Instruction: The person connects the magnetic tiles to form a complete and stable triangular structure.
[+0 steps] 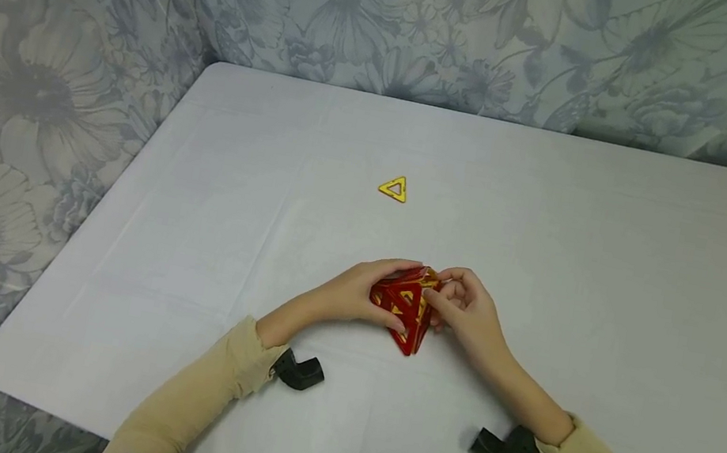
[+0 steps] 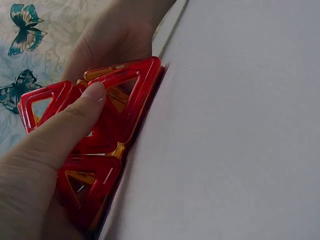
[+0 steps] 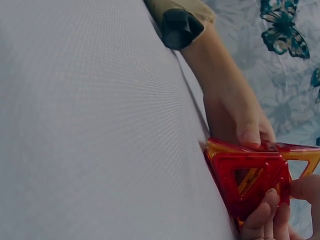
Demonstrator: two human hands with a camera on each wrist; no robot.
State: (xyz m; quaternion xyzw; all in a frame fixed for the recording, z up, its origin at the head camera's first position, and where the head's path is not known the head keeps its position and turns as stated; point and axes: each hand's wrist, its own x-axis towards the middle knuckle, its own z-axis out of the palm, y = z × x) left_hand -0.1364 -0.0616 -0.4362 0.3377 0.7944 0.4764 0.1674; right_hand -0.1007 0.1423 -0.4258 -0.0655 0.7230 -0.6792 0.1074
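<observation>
A structure of red and orange magnetic triangle tiles (image 1: 406, 298) stands on the white table, between both hands. My left hand (image 1: 353, 289) holds it from the left, thumb across a red face, as the left wrist view shows up close. From the right, my right hand (image 1: 476, 321) pinches the structure's side with thumb and curled fingers. In the right wrist view those fingers (image 3: 260, 215) press on a red triangle tile (image 3: 235, 170), and an orange-edged tile (image 3: 302, 157) juts out by the thumb. The underside is hidden.
A single yellow triangle tile (image 1: 395, 188) lies flat farther back on the white table (image 1: 582, 255). Flowered fabric (image 1: 342, 7) hangs behind the table and along its left side. Black wrist mounts (image 1: 301, 372) stick out from both sleeves close to the tabletop.
</observation>
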